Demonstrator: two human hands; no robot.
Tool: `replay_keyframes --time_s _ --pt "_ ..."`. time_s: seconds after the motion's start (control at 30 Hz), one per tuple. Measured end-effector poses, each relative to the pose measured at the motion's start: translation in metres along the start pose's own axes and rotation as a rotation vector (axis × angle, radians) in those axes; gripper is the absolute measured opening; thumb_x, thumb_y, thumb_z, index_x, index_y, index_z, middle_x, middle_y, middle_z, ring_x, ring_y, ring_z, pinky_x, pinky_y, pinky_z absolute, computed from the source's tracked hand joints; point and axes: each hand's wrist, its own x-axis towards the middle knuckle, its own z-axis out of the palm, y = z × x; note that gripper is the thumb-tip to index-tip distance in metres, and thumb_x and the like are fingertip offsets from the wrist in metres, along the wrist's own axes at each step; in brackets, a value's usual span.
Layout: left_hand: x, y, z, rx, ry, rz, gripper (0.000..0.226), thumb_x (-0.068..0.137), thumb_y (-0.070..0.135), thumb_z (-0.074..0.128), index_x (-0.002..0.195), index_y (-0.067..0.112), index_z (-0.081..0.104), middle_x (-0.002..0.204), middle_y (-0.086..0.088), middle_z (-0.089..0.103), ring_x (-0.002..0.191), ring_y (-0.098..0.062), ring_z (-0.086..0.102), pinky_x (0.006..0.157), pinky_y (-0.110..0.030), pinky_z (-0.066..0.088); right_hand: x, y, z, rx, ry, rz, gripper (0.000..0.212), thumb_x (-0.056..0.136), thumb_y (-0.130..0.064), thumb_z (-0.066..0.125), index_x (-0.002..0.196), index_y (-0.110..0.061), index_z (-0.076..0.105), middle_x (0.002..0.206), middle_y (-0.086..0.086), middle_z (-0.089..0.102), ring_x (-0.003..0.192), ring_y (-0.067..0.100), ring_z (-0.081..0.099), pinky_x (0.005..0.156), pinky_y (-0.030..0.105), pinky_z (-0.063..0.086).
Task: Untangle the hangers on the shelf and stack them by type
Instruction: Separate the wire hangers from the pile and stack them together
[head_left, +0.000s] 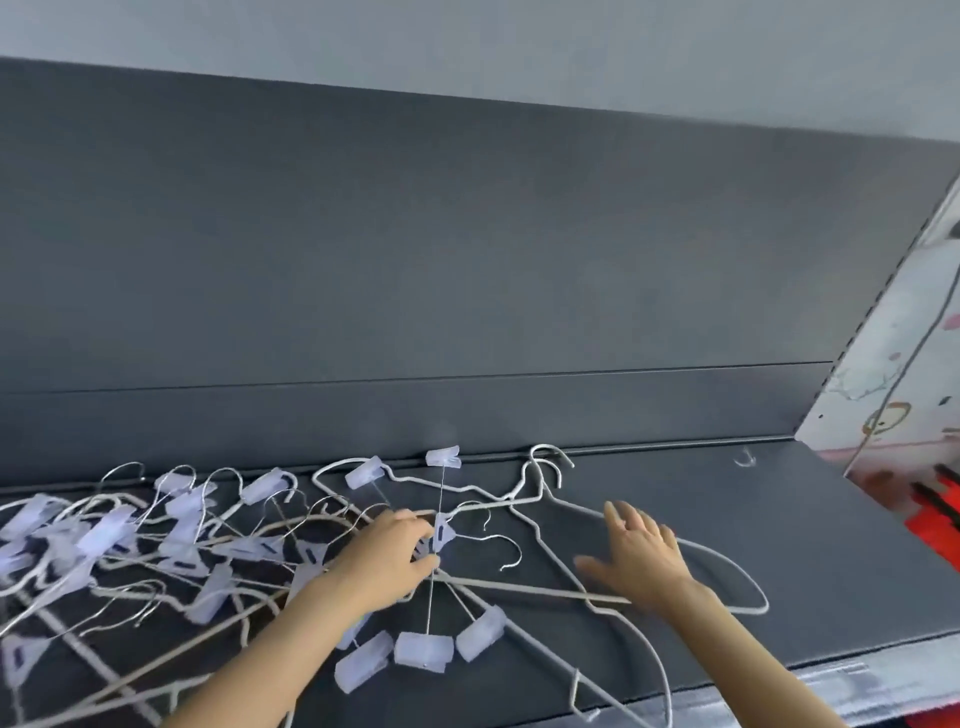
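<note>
From the head camera we look down along both bare forearms onto a dark grey shelf (701, 499), where the hangers lie spread across its left and middle parts.

The left hand (387, 558) reaches in from the lower left, wrist nearly straight and back of the hand up. Its fingers (415, 525) and thumb curl together and pinch the middle of a clip hanger (423, 652). This hanger's thin metal rod runs from a pale clip near the back edge to another near the front edge.

To the left of that hand sits the tangled pile of hangers (171, 535), wire hooks and translucent clips crossing over one another right to the frame's left edge.

The right hand (641, 553) comes in from the lower right, palm down, fingers (623, 519) straight and spread, thumb stretched out to the left. It lies over the white wire hangers (519, 585), which rest on the shelf with their hooks toward the back. Motion blur keeps us from telling whether the palm presses on them or hovers just above.

A dark back panel (467, 260) rises behind the shelf. A pale patterned sheet (883, 364) stands at the right.
</note>
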Motion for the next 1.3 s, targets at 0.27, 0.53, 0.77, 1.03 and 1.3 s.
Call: replay_keyframes --time_s 0.27,0.53,0.77,1.03,1.3 --pt "-0.018 0.013 0.003 0.133 -0.052 -0.13 0.049 0.08 0.044 0.058 0.121 0.017 0.054 0.123 0.001 0.053 0.115 -0.019 0.048 0.083 -0.027 0.037 0.006 -0.018 0.013 -0.053 0.033 -0.007 0.096 0.067 -0.078 0.048 0.136 -0.013 0.031 0.133 0.007 0.044 0.126 0.027 0.038 0.104 0.038 0.033" --pt "-0.015 0.006 0.001 0.224 0.174 -0.102 0.02 0.083 0.02 0.056 0.101 0.022 0.064 0.11 0.007 0.042 0.114 -0.017 0.038 0.098 -0.026 0.028 0.006 -0.008 0.012 0.31 0.016 0.079 0.01 0.082 -0.013 0.048 0.072 -0.013 0.048 0.094 0.011 0.065 0.091 0.03 0.063 0.067 0.028 0.044" --pt "-0.01 -0.005 -0.014 -0.171 0.382 -0.167 0.009 0.086 0.008 0.052 0.083 0.01 0.061 0.071 0.009 0.048 0.078 -0.017 0.05 0.073 -0.029 0.043 0.008 0.018 -0.025 0.57 0.213 0.049 0.027 0.081 -0.004 0.053 0.065 -0.024 0.06 0.064 0.004 0.061 0.066 0.027 0.057 0.063 0.032 0.046" --pt "-0.008 -0.027 -0.011 -0.187 0.387 -0.19 0.026 0.086 0.004 0.052 0.068 0.021 0.043 0.06 0.008 0.041 0.064 -0.017 0.044 0.065 -0.032 0.042 -0.002 0.039 -0.057 0.615 0.457 0.06 0.024 0.087 -0.011 0.056 0.079 -0.033 0.064 0.073 0.011 0.069 0.071 0.034 0.06 0.06 0.032 0.044" --pt "0.001 -0.029 -0.02 -0.282 0.453 -0.158 0.023 0.085 0.003 0.051 0.068 0.017 0.044 0.061 0.006 0.042 0.057 -0.014 0.04 0.06 -0.032 0.039 -0.008 0.047 -0.063 0.63 0.616 0.052 0.019 0.087 -0.01 0.057 0.095 -0.02 0.071 0.073 0.014 0.07 0.066 0.036 0.058 0.063 0.034 0.043"
